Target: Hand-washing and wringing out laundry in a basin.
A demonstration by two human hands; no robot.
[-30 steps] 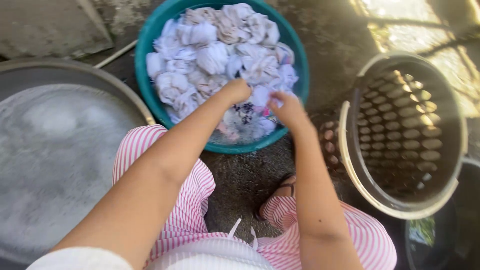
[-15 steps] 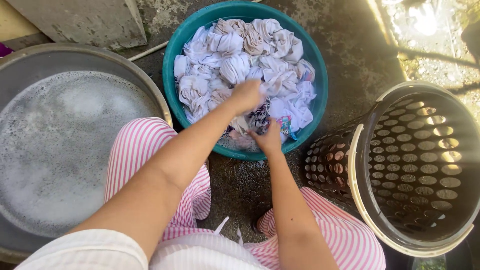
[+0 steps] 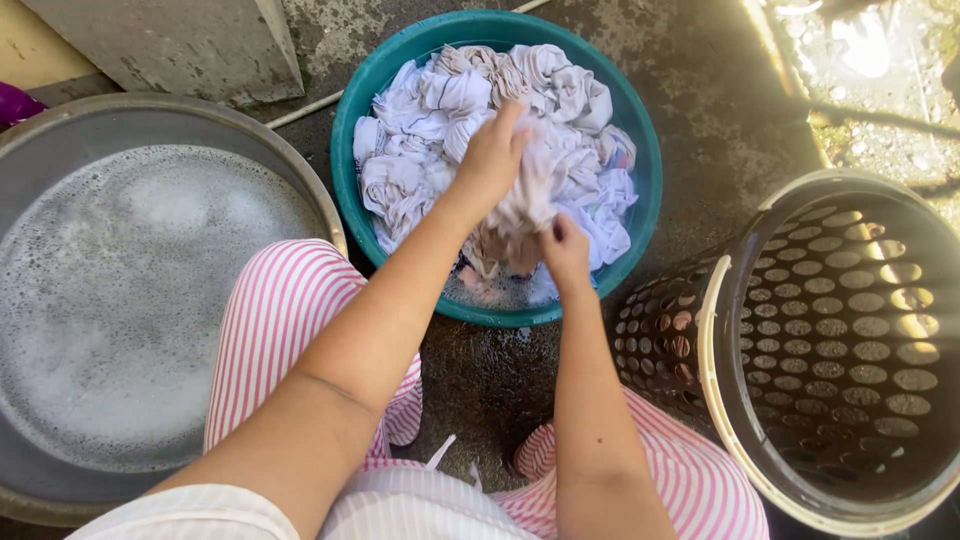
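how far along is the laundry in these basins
Done: the teal basin is heaped with twisted, wrung-looking cloths. In hand: left hand and right hand grip a pale garment over that basin. Left: the perforated basket looks empty; the grey tub holds only suds.

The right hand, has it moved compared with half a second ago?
Yes. The right hand has shifted a little away from the teal basin's near rim, towards the laundry pile, gripping the pale cloth.
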